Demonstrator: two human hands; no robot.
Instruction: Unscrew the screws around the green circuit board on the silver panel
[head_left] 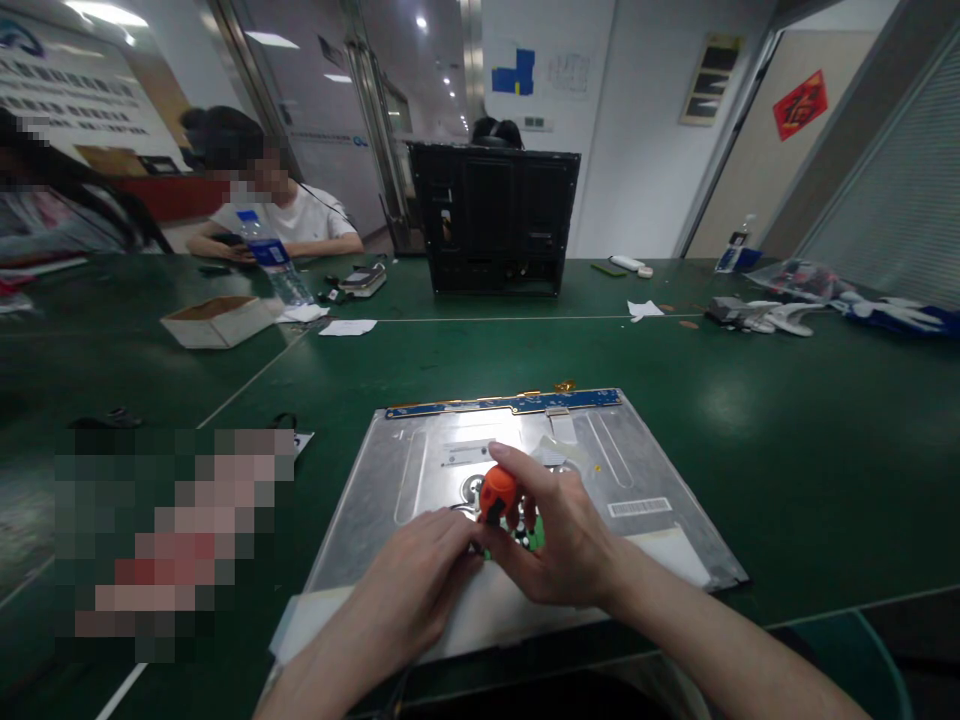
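Note:
In front of me lies a flat silver LCD panel (352, 530) with a blue circuit strip (487, 406) along its far edge. My right hand (559, 520) is wrapped around the orange handle of a screwdriver (499, 490), held above the panel's middle. Under my fingers a green circuit board (535, 535) shows in part. My left hand (427, 560) is closed beside the board, its fingertips close to the screwdriver; what they grip, if anything, is hidden. The screwdriver's tip is also out of sight.
A black monitor frame (499, 220) stands at the back. An open box (217, 322) and a water bottle (279, 265) are on the left. Gloves (765, 315) lie at the right. A person (315, 215) sits across the green table (825, 450); others are partly visible.

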